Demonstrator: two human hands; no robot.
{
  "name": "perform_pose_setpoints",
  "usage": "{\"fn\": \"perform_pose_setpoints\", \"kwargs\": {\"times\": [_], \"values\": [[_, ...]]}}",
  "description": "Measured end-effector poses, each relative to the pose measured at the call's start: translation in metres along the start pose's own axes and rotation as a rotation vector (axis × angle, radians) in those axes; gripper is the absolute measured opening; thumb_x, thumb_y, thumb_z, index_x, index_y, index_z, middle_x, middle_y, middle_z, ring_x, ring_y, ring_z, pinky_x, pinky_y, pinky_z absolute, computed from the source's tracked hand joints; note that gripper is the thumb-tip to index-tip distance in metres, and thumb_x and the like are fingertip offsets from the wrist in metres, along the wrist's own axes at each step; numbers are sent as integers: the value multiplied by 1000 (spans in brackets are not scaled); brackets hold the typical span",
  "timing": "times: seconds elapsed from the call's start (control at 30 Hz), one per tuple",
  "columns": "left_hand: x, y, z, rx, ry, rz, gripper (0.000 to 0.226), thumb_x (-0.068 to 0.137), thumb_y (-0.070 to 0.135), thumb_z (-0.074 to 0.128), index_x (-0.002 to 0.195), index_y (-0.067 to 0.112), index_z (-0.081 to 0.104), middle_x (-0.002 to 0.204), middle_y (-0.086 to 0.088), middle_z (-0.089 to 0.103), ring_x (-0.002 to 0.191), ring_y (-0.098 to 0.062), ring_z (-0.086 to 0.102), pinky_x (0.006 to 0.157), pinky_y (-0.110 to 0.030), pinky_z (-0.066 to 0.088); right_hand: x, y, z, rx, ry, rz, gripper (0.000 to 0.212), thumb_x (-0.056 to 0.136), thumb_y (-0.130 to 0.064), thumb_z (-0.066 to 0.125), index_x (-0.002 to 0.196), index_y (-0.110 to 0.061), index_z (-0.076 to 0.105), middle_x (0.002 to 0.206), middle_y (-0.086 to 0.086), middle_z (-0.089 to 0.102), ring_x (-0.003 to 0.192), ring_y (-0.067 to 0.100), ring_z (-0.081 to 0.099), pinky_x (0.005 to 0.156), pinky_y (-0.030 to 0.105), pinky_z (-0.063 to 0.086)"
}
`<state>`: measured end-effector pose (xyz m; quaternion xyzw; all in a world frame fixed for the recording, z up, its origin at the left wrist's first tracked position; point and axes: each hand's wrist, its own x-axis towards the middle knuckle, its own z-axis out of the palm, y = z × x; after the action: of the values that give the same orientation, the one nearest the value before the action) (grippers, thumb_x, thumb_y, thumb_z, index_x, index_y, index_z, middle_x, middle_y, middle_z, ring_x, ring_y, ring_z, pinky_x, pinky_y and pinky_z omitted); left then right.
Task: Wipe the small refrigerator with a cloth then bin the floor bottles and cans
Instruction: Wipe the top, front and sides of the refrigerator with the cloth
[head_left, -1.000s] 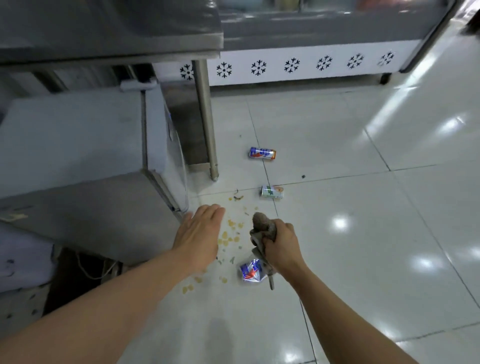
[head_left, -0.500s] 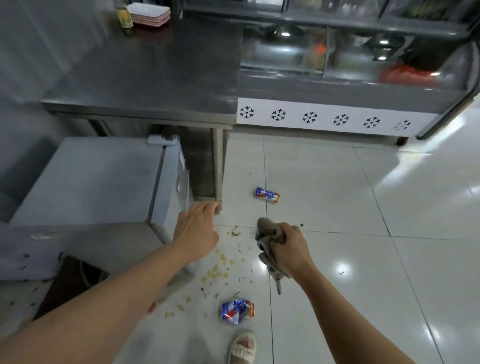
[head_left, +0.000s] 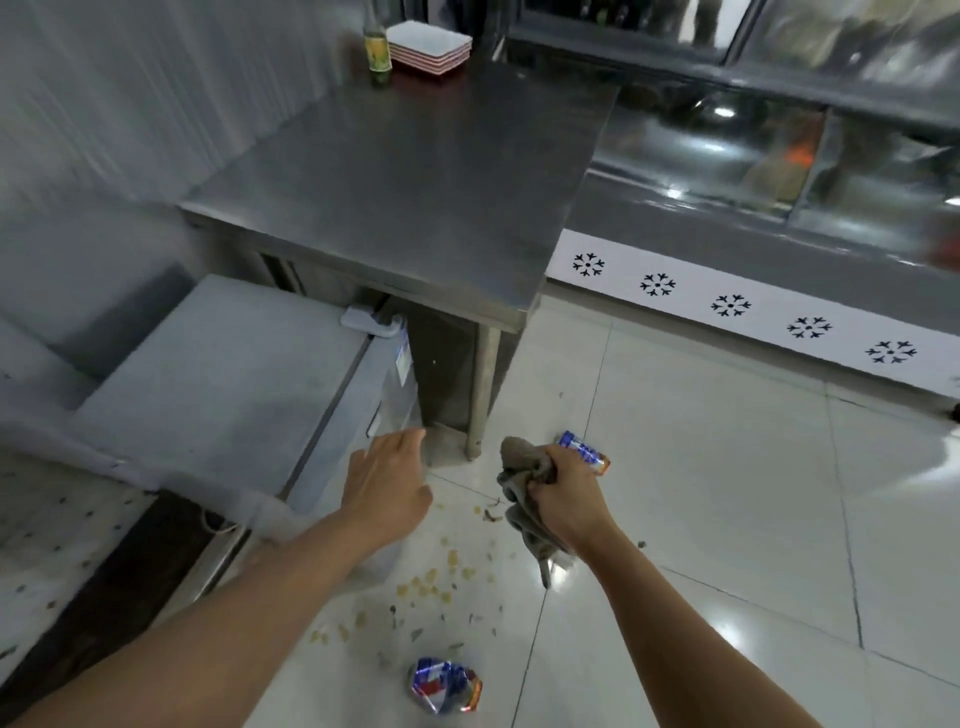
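Note:
The small grey refrigerator (head_left: 218, 384) stands low at the left, under the end of a steel table. My left hand (head_left: 387, 486) is flat and open, fingers apart, right at the fridge's front corner. My right hand (head_left: 563, 499) is closed around a crumpled grey-brown cloth (head_left: 522, 499) that hangs down from my fist. A blue and orange can (head_left: 584, 451) lies on the floor just behind that hand, partly hidden. A crushed blue, red and silver can (head_left: 447, 686) lies on the tiles near me.
The steel table (head_left: 405, 171) carries a glass bottle (head_left: 377, 49) and stacked trays (head_left: 428, 47) at its far end; its leg (head_left: 480, 395) stands beside the fridge. Food crumbs (head_left: 431, 587) litter the tiles. A display freezer (head_left: 753, 306) with snowflake marks runs along the right.
The view has tilted up and shifted left, bringing the table top into sight. Both hands moved towards the fridge. The small green and white can is no longer visible.

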<state>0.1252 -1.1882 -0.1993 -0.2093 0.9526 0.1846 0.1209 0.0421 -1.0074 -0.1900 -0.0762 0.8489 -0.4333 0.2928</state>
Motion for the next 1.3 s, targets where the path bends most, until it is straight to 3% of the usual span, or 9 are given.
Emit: {"fn": "perform_pose_setpoints", "kwargs": {"times": [0.1,0.27,0.4,0.53,0.6,0.7,0.87,1.1,1.3], "values": [[3,8,1,-2,34,-107,66,87,30,57,143,17,24,146,-4,38,134,-23,33,108,-40,31,27,-11,-8,-56,-101,-73,20,92,-4,45,106,-13,56,87,1,59,61,4,59,42,4,41],[-10,31,7,-78,127,-338,63,85,26,58,140,16,30,141,-6,43,130,-25,37,105,-40,34,55,-24,-27,-59,-258,-152,29,88,6,42,82,-21,51,73,-2,55,45,4,61,34,19,47],[-38,54,16,-162,200,-540,66,84,24,61,140,11,30,140,-12,43,130,-27,39,107,-42,34,61,-21,-35,-39,-382,-206,23,82,19,38,95,6,50,68,2,52,43,19,50,40,24,46],[-60,65,23,-191,275,-638,65,83,24,63,139,11,34,131,-10,52,125,-25,45,108,-40,33,69,-18,-25,-141,-408,-310,29,80,17,42,101,7,57,96,21,58,62,14,55,49,12,48],[-69,63,25,-222,316,-689,64,83,23,62,139,12,33,135,-10,48,129,-26,40,109,-40,32,72,-18,-12,-185,-414,-365,29,80,15,42,102,6,59,103,20,56,74,16,58,63,7,47],[-76,55,30,-231,337,-746,62,84,23,59,140,15,32,143,-8,40,134,-24,34,109,-38,31,74,-20,8,-269,-440,-399,30,83,9,44,108,1,58,112,14,50,100,27,55,88,25,44],[-77,36,45,-309,384,-798,65,84,23,59,142,18,31,145,-8,37,135,-24,33,110,-39,32,76,-17,37,-331,-472,-442,31,86,3,45,113,-7,56,109,-1,39,97,18,51,91,22,40],[-65,16,65,-407,515,-870,62,82,20,65,137,16,36,139,-7,44,127,-25,42,105,-40,39,96,-17,71,-392,-527,-559,33,86,2,47,117,-7,55,122,8,44,106,19,49,96,12,32],[-41,11,87,-427,636,-977,60,78,20,70,131,19,41,132,-3,52,120,-26,50,100,-43,43,123,-16,96,-332,-636,-672,30,91,-2,48,118,-13,54,122,3,48,101,10,49,85,7,36]]}}
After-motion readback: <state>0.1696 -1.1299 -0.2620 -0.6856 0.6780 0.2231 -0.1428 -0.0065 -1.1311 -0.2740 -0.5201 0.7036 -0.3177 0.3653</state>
